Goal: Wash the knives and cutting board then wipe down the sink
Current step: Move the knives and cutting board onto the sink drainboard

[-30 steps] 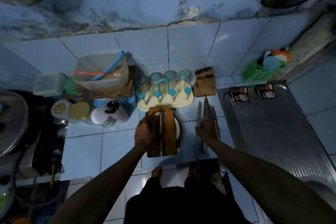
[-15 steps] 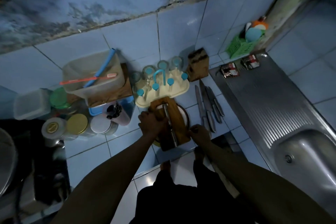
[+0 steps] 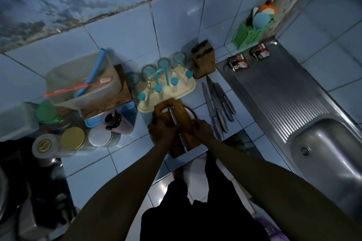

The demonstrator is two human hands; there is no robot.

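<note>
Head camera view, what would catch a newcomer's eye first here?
Both hands, left hand and right hand, grip a wooden cutting board at the counter's front edge, a metal tool lying along it. Right of it, several knives lie side by side, then the steel sink.

Both hands — left hand (image 3: 163, 130), right hand (image 3: 201, 128) — gripping cutting board (image 3: 181, 112), knives (image 3: 218, 106) beside

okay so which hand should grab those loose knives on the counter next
Right, probably. The knives lie just beside the right hand, toward the sink; the left hand grips the cutting board's far side.
</note>
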